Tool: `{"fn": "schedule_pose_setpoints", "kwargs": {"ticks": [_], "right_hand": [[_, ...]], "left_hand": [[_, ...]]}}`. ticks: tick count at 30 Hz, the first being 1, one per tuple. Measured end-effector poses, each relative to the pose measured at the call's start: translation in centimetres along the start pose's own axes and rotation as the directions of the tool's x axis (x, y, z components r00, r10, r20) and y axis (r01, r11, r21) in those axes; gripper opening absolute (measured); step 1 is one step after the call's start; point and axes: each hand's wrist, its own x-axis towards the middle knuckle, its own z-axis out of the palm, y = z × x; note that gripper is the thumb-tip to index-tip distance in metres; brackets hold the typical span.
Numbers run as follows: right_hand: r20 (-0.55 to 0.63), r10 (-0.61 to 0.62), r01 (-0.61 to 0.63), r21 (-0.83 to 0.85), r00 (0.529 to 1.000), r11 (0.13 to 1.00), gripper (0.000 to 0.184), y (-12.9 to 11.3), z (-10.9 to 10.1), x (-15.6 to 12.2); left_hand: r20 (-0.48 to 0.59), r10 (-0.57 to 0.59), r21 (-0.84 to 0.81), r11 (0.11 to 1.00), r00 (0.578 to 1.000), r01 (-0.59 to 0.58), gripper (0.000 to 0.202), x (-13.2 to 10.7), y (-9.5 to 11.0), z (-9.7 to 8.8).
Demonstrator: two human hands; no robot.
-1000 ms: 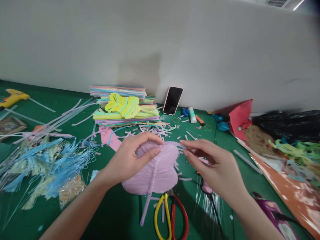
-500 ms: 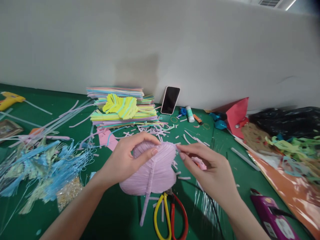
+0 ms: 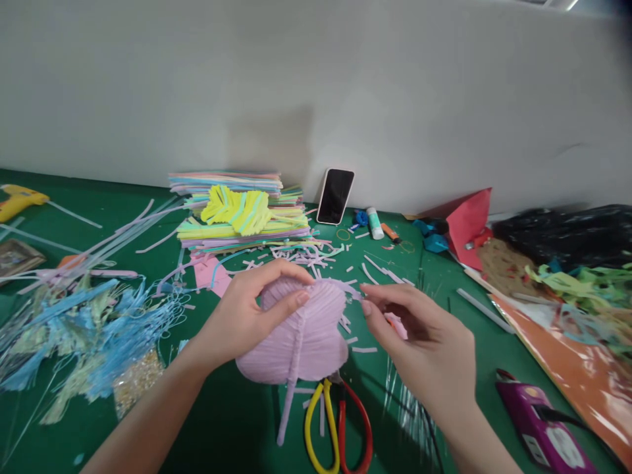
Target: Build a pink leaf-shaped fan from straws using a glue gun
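A lilac leaf shape of pipe cleaners [image 3: 320, 336], ribbed and with a stem down its middle, is held up over the green table. My left hand [image 3: 257, 309] grips its upper left, thumb on the near face and fingers behind. My right hand [image 3: 429, 342] is beside its upper right edge, thumb and forefinger pinched on the end of a lilac strand [image 3: 351, 290] that sticks out from the leaf. Below lie scissors [image 3: 366, 421] with one yellow and one red handle, their blades mostly hidden. A small pink piece [image 3: 396, 324] shows partly behind my right hand.
Bundles of coloured pipe cleaners [image 3: 291, 227] lie at the back, a yellow leaf shape [image 3: 237, 209] on top. Lilac scraps are scattered about. A phone [image 3: 336, 196] leans on the wall. Blue tassels [image 3: 118, 329] and a yellow glue gun [image 3: 20, 199] lie left, a purple device [image 3: 548, 421] right.
My right hand has moved slightly right and down, away from the leaf's edge, and more of the lilac strand shows between them. My left hand and the leaf have barely moved.
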Motion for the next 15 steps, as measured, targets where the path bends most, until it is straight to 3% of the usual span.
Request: {"fn": "schedule_pose_setpoints", "kwargs": {"ticks": [8, 15], "right_hand": [[-0.073, -0.241, 0.226, -0.168, 0.968, 0.96, 0.023, 0.0, 0.7, -1.0], [-0.104, -0.132, 0.125, -0.075, 0.986, 0.989, 0.025, 0.1, 1.8, -1.7]], "left_hand": [[-0.01, 0.007, 0.005, 1.0, 1.0, -0.007, 0.009, -0.1, -0.2, 0.0], [-0.03, 0.016, 0.012, 1.0, 0.999, -0.016, 0.01, -0.2, -0.2, 0.1]]}}
